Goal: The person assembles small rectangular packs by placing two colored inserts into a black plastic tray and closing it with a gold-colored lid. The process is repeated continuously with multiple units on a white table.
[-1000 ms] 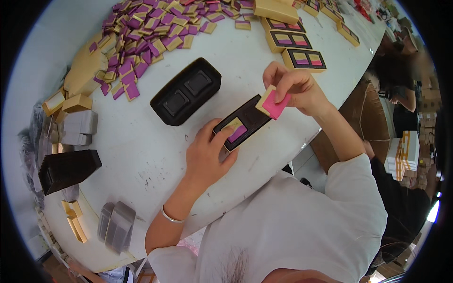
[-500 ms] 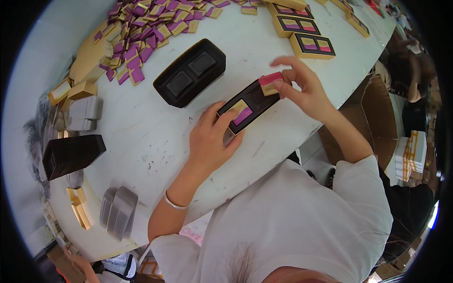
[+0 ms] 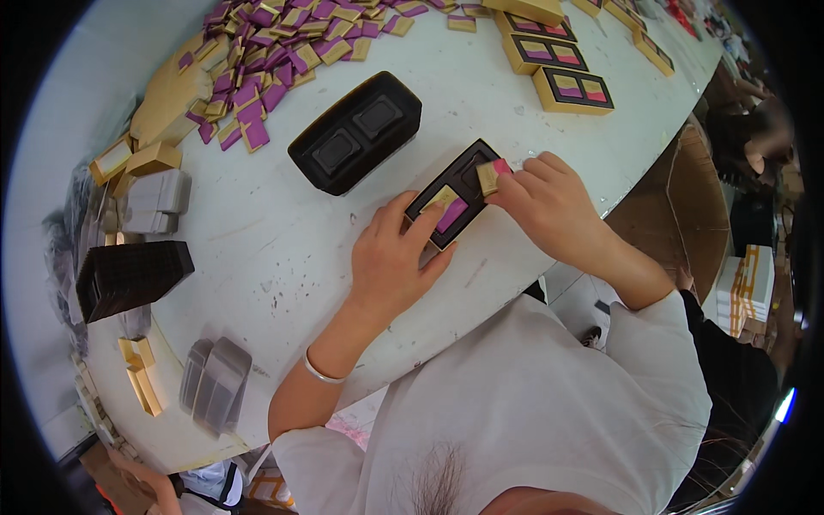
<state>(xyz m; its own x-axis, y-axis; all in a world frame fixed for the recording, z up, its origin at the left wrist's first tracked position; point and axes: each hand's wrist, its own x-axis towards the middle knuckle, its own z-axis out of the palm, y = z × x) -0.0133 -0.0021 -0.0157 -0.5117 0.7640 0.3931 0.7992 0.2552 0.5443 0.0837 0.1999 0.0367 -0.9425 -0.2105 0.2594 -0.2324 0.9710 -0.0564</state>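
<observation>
In front of me a small gold box (image 3: 469, 178) with a black two-pocket insert lies slantwise on the table. A purple-and-gold packet (image 3: 451, 215) fills its nearer pocket. My left hand (image 3: 386, 262) grips the near end of the box, fingers along its side and a fingertip on the purple packet. Between thumb and fingers of my right hand (image 3: 554, 206) is a pink-and-gold packet (image 3: 491, 177), tilted over the box's far pocket. The right fingers partly cover this packet, and I cannot tell whether it touches the insert.
Beyond the box sits a stack of black insert trays (image 3: 359, 129). A large heap of purple-and-gold packets (image 3: 257, 77) spreads at the far left. Filled boxes (image 3: 573, 89) line the far right. Another black tray stack (image 3: 133, 279) and clear plastic lids (image 3: 216, 384) stand at left.
My right hand has turned over, its fingers curling in, and the pink packet has tilted at the far pocket. My left hand still holds the box, which has shifted slightly.
</observation>
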